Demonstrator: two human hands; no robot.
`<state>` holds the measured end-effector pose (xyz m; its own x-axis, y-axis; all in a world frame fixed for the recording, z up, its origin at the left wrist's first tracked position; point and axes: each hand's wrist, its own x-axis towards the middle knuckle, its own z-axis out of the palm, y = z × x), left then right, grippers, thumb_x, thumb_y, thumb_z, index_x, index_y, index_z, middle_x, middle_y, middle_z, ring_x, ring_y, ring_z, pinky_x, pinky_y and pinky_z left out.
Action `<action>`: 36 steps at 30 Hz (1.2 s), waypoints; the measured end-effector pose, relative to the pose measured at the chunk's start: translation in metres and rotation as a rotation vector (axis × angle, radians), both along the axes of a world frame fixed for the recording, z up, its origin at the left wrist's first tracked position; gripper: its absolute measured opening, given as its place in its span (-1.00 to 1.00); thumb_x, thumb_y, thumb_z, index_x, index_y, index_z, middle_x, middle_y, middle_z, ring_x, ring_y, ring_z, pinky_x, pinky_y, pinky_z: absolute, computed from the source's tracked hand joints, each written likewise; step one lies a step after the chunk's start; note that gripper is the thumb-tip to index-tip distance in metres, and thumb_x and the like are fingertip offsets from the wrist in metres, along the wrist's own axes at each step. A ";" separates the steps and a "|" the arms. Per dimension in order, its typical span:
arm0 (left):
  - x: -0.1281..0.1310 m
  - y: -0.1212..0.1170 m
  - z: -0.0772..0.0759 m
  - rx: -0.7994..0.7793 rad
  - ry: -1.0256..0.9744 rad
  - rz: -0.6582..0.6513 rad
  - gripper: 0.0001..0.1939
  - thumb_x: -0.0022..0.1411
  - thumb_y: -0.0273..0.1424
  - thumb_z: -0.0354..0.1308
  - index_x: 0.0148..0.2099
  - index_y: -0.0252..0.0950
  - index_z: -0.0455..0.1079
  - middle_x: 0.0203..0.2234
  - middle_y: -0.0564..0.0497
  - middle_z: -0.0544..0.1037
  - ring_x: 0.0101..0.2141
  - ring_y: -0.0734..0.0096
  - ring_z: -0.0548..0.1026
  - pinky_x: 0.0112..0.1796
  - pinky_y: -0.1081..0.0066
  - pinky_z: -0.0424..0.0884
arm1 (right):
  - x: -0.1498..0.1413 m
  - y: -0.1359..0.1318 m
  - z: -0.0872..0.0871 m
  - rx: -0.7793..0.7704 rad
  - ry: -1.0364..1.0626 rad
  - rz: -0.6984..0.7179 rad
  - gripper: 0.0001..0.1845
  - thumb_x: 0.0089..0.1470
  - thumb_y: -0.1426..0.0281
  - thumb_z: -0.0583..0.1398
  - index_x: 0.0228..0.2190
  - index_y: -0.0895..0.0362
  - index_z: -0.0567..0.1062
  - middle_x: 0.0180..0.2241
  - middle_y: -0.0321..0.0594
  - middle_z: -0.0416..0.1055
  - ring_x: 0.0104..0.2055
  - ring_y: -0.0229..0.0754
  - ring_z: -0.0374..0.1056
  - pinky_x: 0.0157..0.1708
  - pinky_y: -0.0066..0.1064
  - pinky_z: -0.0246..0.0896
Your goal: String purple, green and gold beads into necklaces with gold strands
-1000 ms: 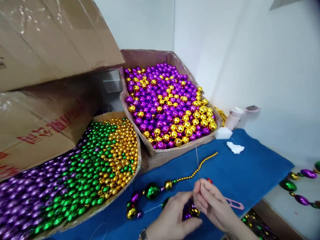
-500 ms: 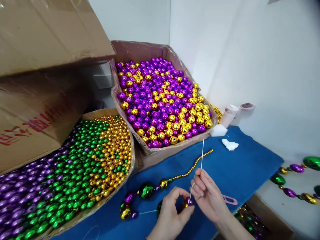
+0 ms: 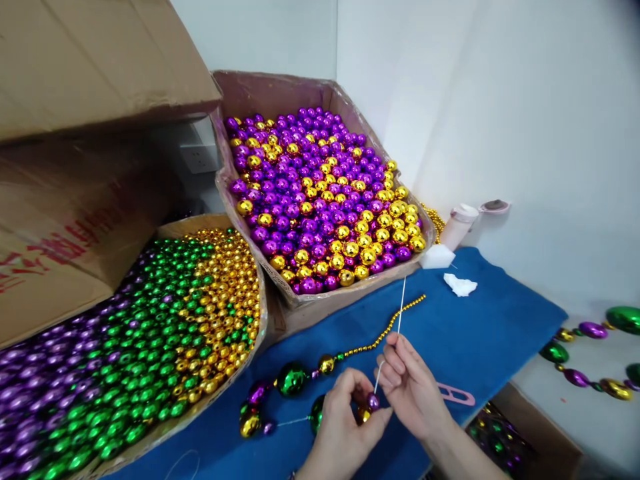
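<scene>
My left hand point(image 3: 347, 423), fingers curled, grips a small purple bead point(image 3: 373, 401) and a gold bead point(image 3: 363, 415) on a white cord. Close beside it, my right hand point(image 3: 410, 387) pinches the white cord point(image 3: 401, 305), whose stiff, straight end points up past the fingers. A loop of the cord runs from the right fingers down to the purple bead. On the blue cloth left of my hands lies a bead strand with a big green bead point(image 3: 293, 379), a gold bead point(image 3: 250, 423) and a tail of tiny gold beads point(image 3: 385, 331). My left hand partly hides another green bead point(image 3: 317, 413).
A carton point(image 3: 280, 287) of purple and gold beads stands behind the blue cloth point(image 3: 493, 313). Left is a carton point(image 3: 264, 310) of smaller mixed beads. A pink tool point(image 3: 457, 395), white scrap point(image 3: 460, 285), foam block point(image 3: 437, 257) and pink bottle point(image 3: 459, 225) lie rightward. Strands point(image 3: 593, 330) hang far right.
Both hands have shifted slightly left in view, still holding the cord and beads. The purple bead shows more clearly above the left fingertips. The strand on the cloth lies nearly unchanged.
</scene>
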<state>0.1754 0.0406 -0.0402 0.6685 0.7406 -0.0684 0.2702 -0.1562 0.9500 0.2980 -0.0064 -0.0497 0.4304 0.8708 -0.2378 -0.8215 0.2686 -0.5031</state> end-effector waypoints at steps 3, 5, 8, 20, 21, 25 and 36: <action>-0.002 0.000 -0.002 0.076 0.055 -0.007 -0.82 -0.01 -0.46 0.23 -0.40 -0.25 0.24 -0.52 0.08 0.39 -0.46 0.38 0.38 -0.42 0.43 0.27 | 0.001 0.001 -0.001 0.001 0.003 0.002 -0.84 0.20 0.31 0.12 -0.29 0.13 0.44 -0.61 -0.48 -0.03 -0.59 -0.44 -0.11 -0.60 -0.60 -0.09; -0.004 0.000 -0.004 0.105 0.084 -0.049 -0.82 0.02 -0.42 0.23 -0.38 -0.25 0.25 -0.52 0.08 0.38 -0.47 0.38 0.38 -0.42 0.43 0.27 | 0.003 0.002 -0.002 0.004 0.002 -0.006 -0.83 0.21 0.31 0.11 -0.29 0.14 0.44 -0.61 -0.48 -0.04 -0.59 -0.44 -0.11 -0.60 -0.60 -0.09; -0.007 -0.001 -0.009 0.149 0.112 -0.132 -0.78 0.01 -0.38 0.25 -0.31 -0.26 0.26 -0.46 0.06 0.39 -0.47 0.38 0.38 -0.44 0.42 0.28 | 0.006 0.003 -0.001 0.011 -0.006 -0.030 -0.83 0.21 0.31 0.11 -0.29 0.14 0.44 -0.61 -0.49 -0.08 -0.59 -0.45 -0.14 -0.59 -0.59 -0.10; -0.029 0.006 -0.057 0.952 0.517 -0.340 -0.60 0.08 -0.43 0.16 0.01 -0.27 0.31 -0.19 -0.15 0.53 -0.30 0.00 0.45 -0.32 0.10 0.37 | 0.041 -0.007 0.022 0.006 -0.169 -0.105 -0.80 0.23 0.31 0.07 -0.30 0.15 0.43 -0.63 -0.49 -0.07 -0.60 -0.44 -0.12 -0.61 -0.55 -0.08; -0.039 0.012 -0.061 0.984 0.517 -0.336 -0.62 0.09 -0.48 0.13 0.00 -0.27 0.32 -0.19 -0.15 0.54 -0.31 0.03 0.46 -0.30 0.10 0.35 | 0.051 -0.009 0.025 0.000 -0.197 -0.128 -0.81 0.22 0.32 0.07 -0.29 0.16 0.43 -0.63 -0.48 -0.06 -0.61 -0.44 -0.10 -0.61 -0.56 -0.06; -0.098 0.043 -0.065 1.193 0.473 -0.330 -0.57 0.10 -0.59 0.01 0.04 -0.26 0.31 -0.11 -0.06 0.55 -0.22 0.14 0.45 -0.09 0.15 0.21 | 0.094 -0.019 0.031 -0.031 -0.308 -0.257 -0.84 0.21 0.34 0.10 -0.26 0.16 0.44 -0.64 -0.47 0.00 -0.61 -0.44 -0.04 -0.61 -0.59 0.00; -0.284 0.066 -0.042 1.380 0.653 0.018 -0.61 0.15 -0.51 -0.01 0.01 -0.13 0.39 0.01 -0.11 0.46 0.02 0.01 0.34 -0.04 0.11 0.20 | 0.084 -0.005 0.035 -0.025 -0.450 -0.265 -0.83 0.20 0.37 0.10 -0.21 0.14 0.44 -0.62 -0.43 0.10 -0.61 -0.44 0.02 -0.62 -0.57 -0.01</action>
